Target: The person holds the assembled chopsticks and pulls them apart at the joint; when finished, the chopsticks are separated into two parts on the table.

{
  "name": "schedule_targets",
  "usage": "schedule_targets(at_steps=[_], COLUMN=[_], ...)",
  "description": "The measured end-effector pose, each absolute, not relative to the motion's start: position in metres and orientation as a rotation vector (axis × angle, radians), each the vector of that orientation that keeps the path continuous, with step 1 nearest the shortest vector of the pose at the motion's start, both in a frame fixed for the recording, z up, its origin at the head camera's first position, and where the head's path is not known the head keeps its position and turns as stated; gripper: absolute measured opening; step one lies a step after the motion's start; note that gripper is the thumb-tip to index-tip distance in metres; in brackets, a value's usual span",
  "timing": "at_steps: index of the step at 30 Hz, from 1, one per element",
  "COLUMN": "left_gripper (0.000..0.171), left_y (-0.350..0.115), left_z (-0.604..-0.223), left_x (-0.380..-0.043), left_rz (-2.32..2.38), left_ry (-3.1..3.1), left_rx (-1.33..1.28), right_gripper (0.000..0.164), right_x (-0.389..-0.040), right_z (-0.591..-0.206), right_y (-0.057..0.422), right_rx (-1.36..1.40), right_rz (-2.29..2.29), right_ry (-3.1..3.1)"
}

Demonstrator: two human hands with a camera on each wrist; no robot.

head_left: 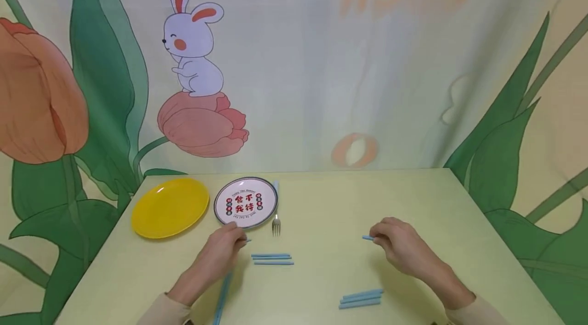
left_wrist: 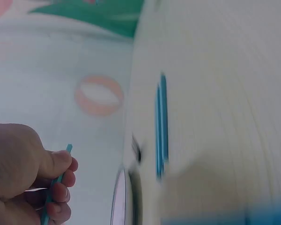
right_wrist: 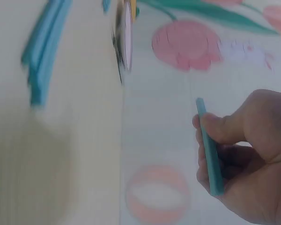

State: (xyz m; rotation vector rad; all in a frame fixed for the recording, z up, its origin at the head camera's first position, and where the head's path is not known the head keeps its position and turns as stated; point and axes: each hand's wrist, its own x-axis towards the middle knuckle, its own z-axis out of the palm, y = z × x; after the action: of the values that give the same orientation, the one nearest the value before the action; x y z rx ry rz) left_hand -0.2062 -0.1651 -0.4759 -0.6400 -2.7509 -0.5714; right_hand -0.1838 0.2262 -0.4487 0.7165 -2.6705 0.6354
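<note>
My left hand (head_left: pixel 223 246) pinches a thin light-blue stick (left_wrist: pixel 56 187) between thumb and fingers, above the table in front of a white plate. Most of this stick is hidden by the fingers in the head view. On the right side, my right hand (head_left: pixel 404 243) grips a short blue stick (right_wrist: pixel 210 154), its tip pointing inward. Three similar sticks (head_left: pixel 272 258) lie side by side just right of the left hand. A second group of blue sticks (head_left: pixel 361 298) lies nearer the front, below and left of the right hand.
A yellow plate (head_left: pixel 170 207) and the white plate (head_left: pixel 246 202) with printed red characters stand at the back left. Beside the white plate lies a fork (head_left: pixel 276 225), partly covered by it. Longer blue strips (head_left: pixel 223 297) lie at the front, under the left forearm. A patterned curtain (head_left: pixel 294 85) hangs behind the table.
</note>
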Motion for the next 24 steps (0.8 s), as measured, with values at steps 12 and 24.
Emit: schedule_targets(at_steps=[12, 24], left_gripper=[0.006, 0.010], left_y=[-0.143, -0.136], left_z=[-0.476, -0.476], left_x=[-0.206, -0.208], left_rz=[-0.693, -0.687], left_ry=[-2.646, -2.716], left_rx=[-0.777, -0.726], right_gripper=[0.019, 0.017], right_x=[-0.179, -0.179], right_z=[-0.453, -0.455], right_y=[0.207, 0.202], right_rx=[0.993, 1.018], right_rz=[0.649, 0.682], right_ry=[-2.561, -2.592])
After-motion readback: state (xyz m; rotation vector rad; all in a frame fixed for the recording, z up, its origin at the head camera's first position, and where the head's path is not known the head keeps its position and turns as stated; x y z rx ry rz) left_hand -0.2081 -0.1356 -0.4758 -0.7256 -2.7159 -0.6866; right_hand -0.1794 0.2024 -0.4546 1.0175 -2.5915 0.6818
